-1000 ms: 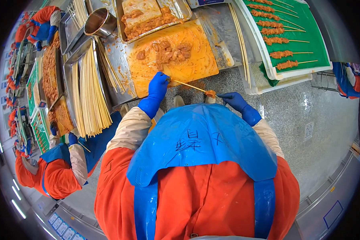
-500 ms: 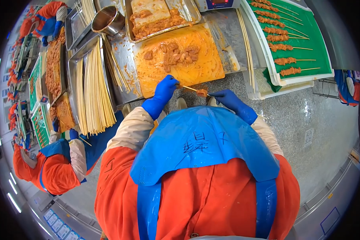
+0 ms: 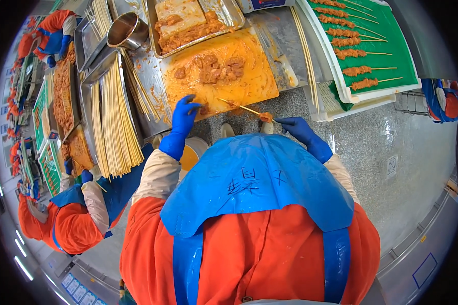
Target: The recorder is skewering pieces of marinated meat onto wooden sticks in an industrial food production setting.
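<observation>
A thin bamboo skewer (image 3: 241, 108) lay slanted across the near edge of the orange cutting board (image 3: 254, 84), a chunk of marinated meat (image 3: 265, 117) at its right end. The right hand (image 3: 296, 127), blue-gloved, pinched that chunk shut. The left hand (image 3: 184, 114), half curled, touched meat beside the skewer's other end. At twelve o'clock sat a meat heap (image 3: 216, 68); at ten, loose skewers (image 3: 112, 117); at two, a green tray (image 3: 387, 56) of finished sticks on the counter (image 3: 392, 137). A blue bib (image 3: 254, 188) hid the counter's near edge.
</observation>
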### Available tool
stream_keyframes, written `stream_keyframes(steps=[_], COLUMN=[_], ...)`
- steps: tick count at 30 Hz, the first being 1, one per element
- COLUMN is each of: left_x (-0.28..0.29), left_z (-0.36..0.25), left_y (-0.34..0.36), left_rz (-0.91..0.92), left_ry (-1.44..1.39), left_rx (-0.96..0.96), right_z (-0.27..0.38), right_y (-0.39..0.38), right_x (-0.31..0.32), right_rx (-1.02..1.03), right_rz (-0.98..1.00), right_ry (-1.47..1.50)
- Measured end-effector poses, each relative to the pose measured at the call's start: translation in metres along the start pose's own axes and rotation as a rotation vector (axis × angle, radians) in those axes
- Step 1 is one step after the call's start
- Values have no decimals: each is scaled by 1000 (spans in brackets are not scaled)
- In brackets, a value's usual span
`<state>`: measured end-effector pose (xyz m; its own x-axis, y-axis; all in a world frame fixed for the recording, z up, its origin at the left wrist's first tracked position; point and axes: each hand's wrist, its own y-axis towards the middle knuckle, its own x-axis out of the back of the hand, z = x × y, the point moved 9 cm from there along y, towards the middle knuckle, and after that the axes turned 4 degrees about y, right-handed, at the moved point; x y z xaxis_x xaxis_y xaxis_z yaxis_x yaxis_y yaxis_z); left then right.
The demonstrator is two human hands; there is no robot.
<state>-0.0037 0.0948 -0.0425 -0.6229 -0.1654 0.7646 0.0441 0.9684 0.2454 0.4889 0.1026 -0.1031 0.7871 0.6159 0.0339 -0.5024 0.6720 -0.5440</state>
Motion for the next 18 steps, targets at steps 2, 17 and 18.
stream_keyframes(steps=[2,17,18], left_x=[15,-12,-13], left_z=[25,25,22], left_y=[-6,6,11], left_rz=[-150,-167,-153], left_ry=[-143,43,64], left_rx=[360,327,295], right_z=[2,30,31], right_y=[5,27,26], right_x=[-5,-26,-26], right_rx=[22,55,46], right_rz=[9,37,35], right_ry=[21,-17,-13])
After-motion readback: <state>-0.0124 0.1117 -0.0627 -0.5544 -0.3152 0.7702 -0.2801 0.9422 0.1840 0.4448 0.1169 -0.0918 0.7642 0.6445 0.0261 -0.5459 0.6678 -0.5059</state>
